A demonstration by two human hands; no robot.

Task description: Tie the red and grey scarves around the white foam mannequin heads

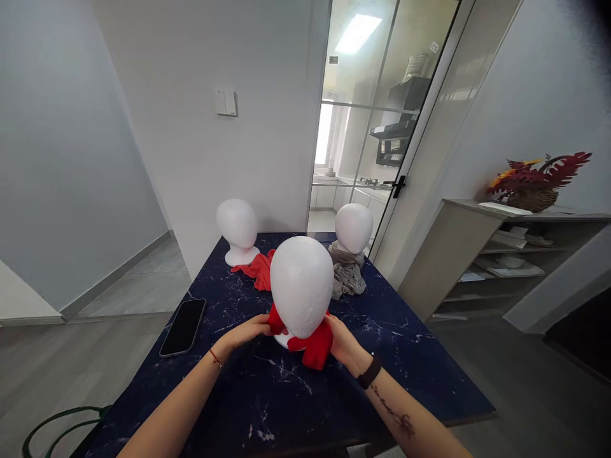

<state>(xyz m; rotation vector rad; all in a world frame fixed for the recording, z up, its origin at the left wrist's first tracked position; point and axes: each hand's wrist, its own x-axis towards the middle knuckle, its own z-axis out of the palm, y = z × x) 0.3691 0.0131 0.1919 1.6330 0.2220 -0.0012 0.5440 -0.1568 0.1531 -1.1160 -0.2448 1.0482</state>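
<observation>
A white foam mannequin head (301,284) stands near me on the dark blue marbled table (267,407). A red scarf (312,345) is wrapped round its neck. My left hand (248,332) pinches the scarf at the left side of the neck. My right hand (344,342) grips the scarf at the right side, where a red end hangs down. Both hands have their fingers closed on the cloth.
Two more white foam heads stand farther back: one at the left (237,228) with a red cloth (258,268) beside it, one at the right (354,228) on a grey scarf (347,273). A black phone (183,326) lies at the left. A shelf (501,254) stands right.
</observation>
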